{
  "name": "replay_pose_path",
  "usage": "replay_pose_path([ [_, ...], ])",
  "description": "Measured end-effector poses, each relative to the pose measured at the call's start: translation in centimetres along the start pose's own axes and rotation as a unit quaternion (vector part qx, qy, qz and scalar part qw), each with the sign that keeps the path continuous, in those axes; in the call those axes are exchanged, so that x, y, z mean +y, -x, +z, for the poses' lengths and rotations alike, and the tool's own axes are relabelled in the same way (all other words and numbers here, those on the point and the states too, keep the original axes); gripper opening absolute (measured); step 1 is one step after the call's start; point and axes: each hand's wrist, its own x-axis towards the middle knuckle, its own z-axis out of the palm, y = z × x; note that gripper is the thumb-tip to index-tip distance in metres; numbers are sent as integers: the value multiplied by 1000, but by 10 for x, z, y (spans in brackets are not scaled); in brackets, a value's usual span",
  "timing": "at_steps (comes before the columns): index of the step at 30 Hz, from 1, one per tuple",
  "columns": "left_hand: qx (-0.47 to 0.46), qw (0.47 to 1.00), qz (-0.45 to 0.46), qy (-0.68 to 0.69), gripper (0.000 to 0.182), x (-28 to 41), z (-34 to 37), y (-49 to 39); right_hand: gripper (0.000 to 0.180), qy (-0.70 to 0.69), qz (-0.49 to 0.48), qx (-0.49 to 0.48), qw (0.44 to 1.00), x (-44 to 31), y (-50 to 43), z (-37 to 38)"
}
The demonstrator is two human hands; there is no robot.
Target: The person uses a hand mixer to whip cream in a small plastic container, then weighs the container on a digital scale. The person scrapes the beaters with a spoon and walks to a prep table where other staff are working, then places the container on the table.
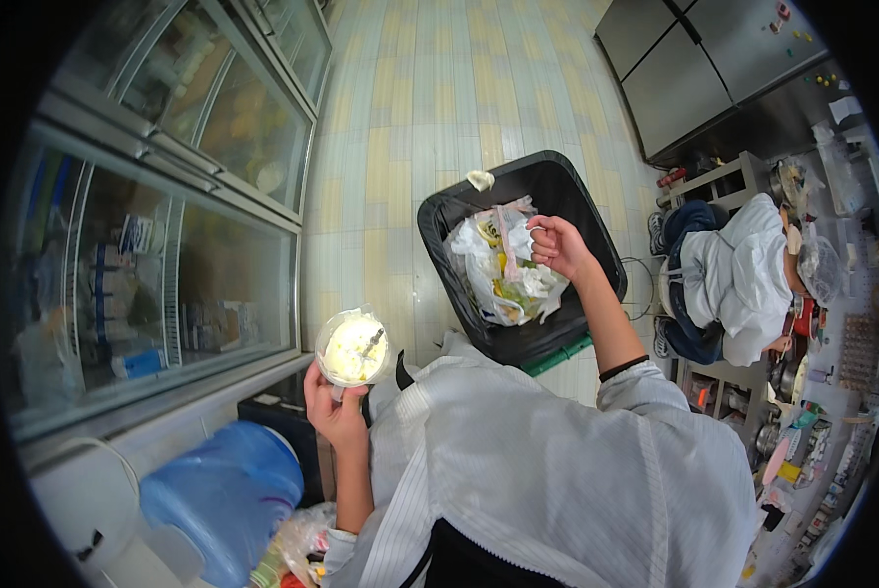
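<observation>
My left hand (339,415) grips a clear plastic cup (353,346) by its side. Pale creamy stuff fills the cup, and a dark, thin piece, which I cannot make out, lies on it. Over a black bin (557,184) with a black liner is my right hand (555,246), its fingers curled; whether something small is between them cannot be told. White bags, crumpled tissue and yellow-green scraps (509,264) lie in the bin. On or just above its far rim is a pale scrap (480,179).
Glass-door refrigerators (241,294) line the left side. A blue water bottle (223,492) lies at the lower left beside plastic bags (303,547). Another person (733,272) in white stands at a cluttered counter on the right. A steel cabinet (682,88) is at the upper right.
</observation>
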Motion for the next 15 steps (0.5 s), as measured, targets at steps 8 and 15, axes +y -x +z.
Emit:
replay_pose_path([
  [8, -83, 996, -6, -33, 15, -26, 21, -130, 28, -33, -86, 181, 979, 26, -140, -27],
  [15, -218, 974, 13, -65, 20, -87, 33, -275, 17, -23, 39, 440, 897, 107, -190, -89],
])
